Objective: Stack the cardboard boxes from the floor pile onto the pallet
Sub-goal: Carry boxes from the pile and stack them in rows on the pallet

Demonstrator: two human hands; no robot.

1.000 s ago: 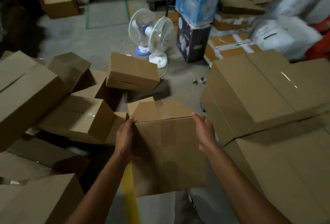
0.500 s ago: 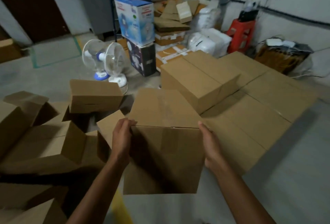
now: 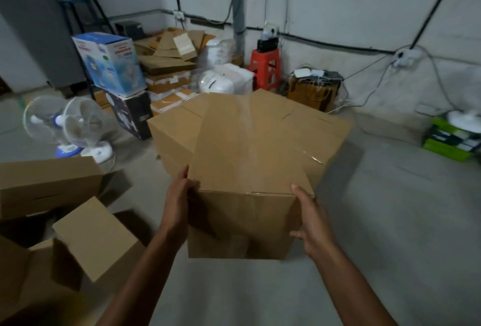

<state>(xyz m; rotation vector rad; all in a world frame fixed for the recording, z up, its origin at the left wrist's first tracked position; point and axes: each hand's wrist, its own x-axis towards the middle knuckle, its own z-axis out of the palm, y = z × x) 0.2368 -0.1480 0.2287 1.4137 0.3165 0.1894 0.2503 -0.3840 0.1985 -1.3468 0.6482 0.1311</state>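
I carry a taped brown cardboard box at chest height, its long top tilting away from me. My left hand grips its near left edge and my right hand grips the near right edge, thumbs on the front face. Right behind it stands the stack of brown boxes, mostly hidden by the carried box. The pallet under the stack cannot be seen. The floor pile of loose boxes lies at the left, one smaller box nearest me.
Two white table fans stand on the floor left of the stack, with a blue fan carton behind them. A red stool and cables line the back wall. Green boxes sit far right. Bare concrete floor spreads to the right.
I lifted the box off the floor pile and turned right with it. It now sits higher and closer to the stack, covering most of it. Both hands kept their hold.
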